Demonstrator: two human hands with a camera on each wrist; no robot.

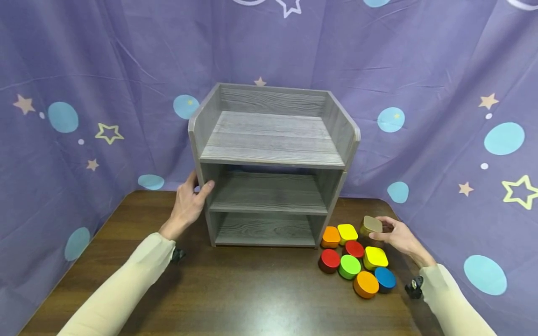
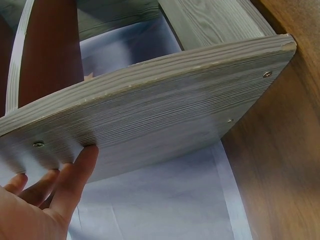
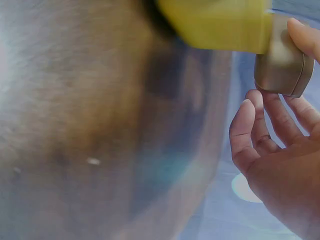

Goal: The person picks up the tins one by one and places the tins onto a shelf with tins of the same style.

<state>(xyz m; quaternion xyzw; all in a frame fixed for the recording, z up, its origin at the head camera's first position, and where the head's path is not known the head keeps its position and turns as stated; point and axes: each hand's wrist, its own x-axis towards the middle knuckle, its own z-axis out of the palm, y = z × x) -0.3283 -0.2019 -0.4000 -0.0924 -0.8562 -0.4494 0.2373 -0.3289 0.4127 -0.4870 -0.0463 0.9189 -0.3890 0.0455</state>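
Observation:
A small grey wooden shelf unit [image 1: 273,140] stands on the table, with an open top and two compartments below. My left hand [image 1: 189,200] holds its left side panel, thumb at the front edge. In the left wrist view, fingers [image 2: 80,175] press on the panel's outer face beside a screw. At the right, my right hand [image 1: 399,237] pinches a gold, rounded-square tin [image 1: 371,225] between thumb and fingers. In the right wrist view, the gold tin [image 3: 282,60] shows a lid seam, and a yellow tin [image 3: 220,22] overlaps it.
Several tins stand grouped right of the shelf unit, among them a green round one [image 1: 350,267], a blue round one [image 1: 385,279] and an orange round one [image 1: 366,284]. A purple patterned curtain [image 1: 269,46] hangs behind and along the sides of the brown table [image 1: 235,294].

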